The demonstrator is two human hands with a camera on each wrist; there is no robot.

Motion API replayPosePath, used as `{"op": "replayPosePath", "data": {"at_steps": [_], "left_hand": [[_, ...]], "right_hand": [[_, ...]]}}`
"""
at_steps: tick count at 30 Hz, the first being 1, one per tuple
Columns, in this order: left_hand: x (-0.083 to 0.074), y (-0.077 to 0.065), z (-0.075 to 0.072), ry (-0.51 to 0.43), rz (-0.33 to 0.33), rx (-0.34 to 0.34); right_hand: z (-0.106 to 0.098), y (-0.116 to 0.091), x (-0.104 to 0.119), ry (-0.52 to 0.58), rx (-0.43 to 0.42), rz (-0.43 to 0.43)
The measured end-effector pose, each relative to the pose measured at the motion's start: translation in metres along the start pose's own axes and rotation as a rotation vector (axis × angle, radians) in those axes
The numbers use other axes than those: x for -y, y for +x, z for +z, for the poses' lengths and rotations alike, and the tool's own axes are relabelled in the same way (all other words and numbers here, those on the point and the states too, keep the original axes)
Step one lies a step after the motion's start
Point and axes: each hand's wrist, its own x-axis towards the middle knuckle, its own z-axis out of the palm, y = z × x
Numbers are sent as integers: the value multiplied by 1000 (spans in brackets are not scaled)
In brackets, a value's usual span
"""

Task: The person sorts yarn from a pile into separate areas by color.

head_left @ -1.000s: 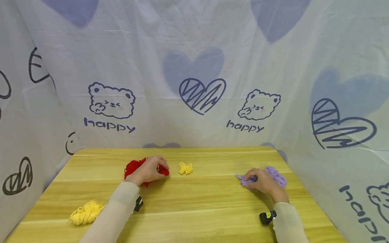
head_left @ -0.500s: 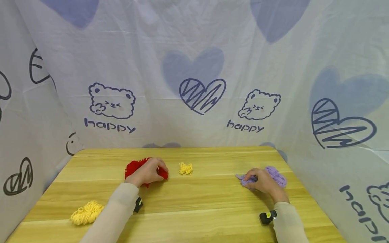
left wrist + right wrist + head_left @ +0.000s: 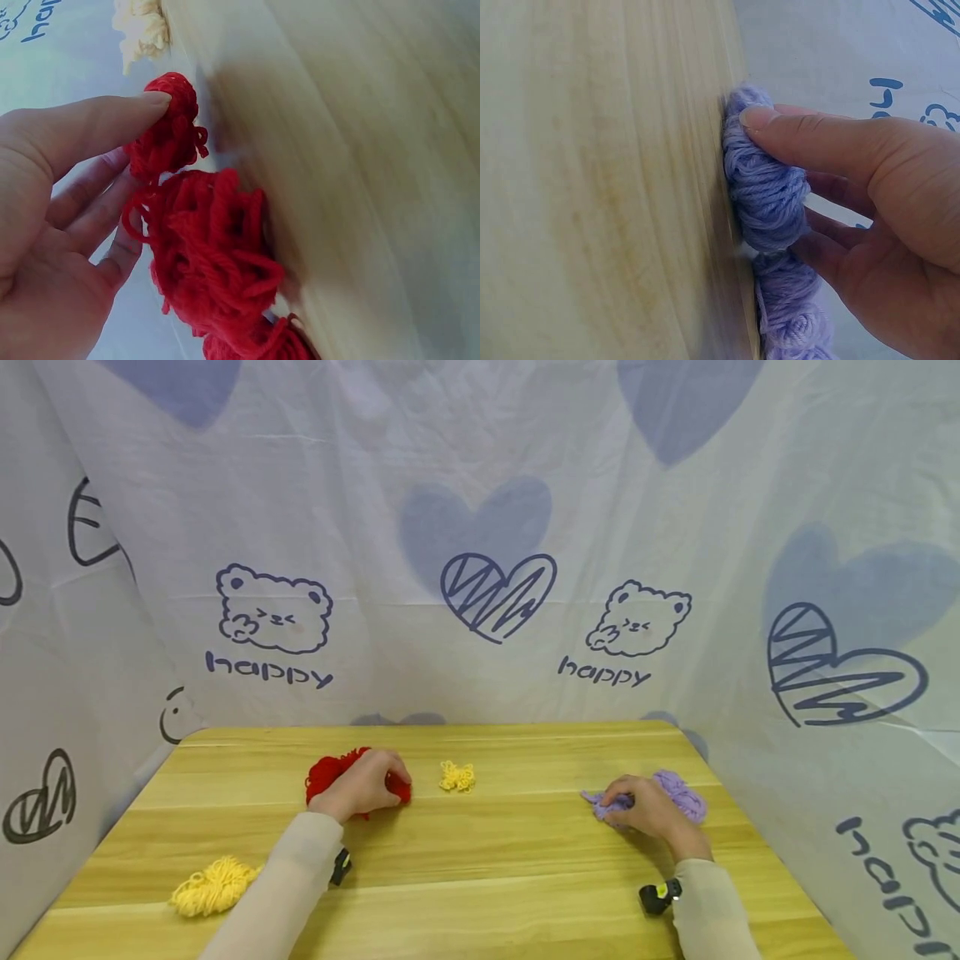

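My left hand (image 3: 365,783) pinches a small red yarn bundle (image 3: 169,127) between thumb and fingers, at the table's far left. A larger, loosely looped red yarn bundle (image 3: 214,247) lies against it, and more red yarn (image 3: 259,341) shows below. Over on the right side, my right hand (image 3: 651,810) grips a small purple yarn bundle (image 3: 761,176), thumb on top; it lies on or very near the table. Another purple yarn bundle (image 3: 681,795) sits just behind that hand and is partly hidden by it in the head view.
A small yellow yarn bundle (image 3: 457,777) lies between the hands toward the back. Nearer the front left, a bigger yellow yarn bundle (image 3: 213,887) is beside my left sleeve (image 3: 281,881). Printed white curtains (image 3: 480,693) enclose the wooden table (image 3: 465,902) at the back and sides.
My left hand has shifted slightly left with the small red yarn bundle, closer to the larger red one. My right hand and the purple yarn stay where they were.
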Motion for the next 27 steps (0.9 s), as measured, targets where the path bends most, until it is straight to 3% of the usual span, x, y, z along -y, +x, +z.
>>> {"op": "replayPosePath", "data": {"at_steps": [7, 20, 27], "left_hand": [[1, -3, 2, 49, -66, -34], [2, -2, 3, 34, -70, -28], [-3, 4, -1, -16, -33, -31]], "right_hand": [[0, 0, -1, -9, -2, -11], [1, 0, 0, 23, 11, 28], [0, -1, 1, 14, 8, 19]]}}
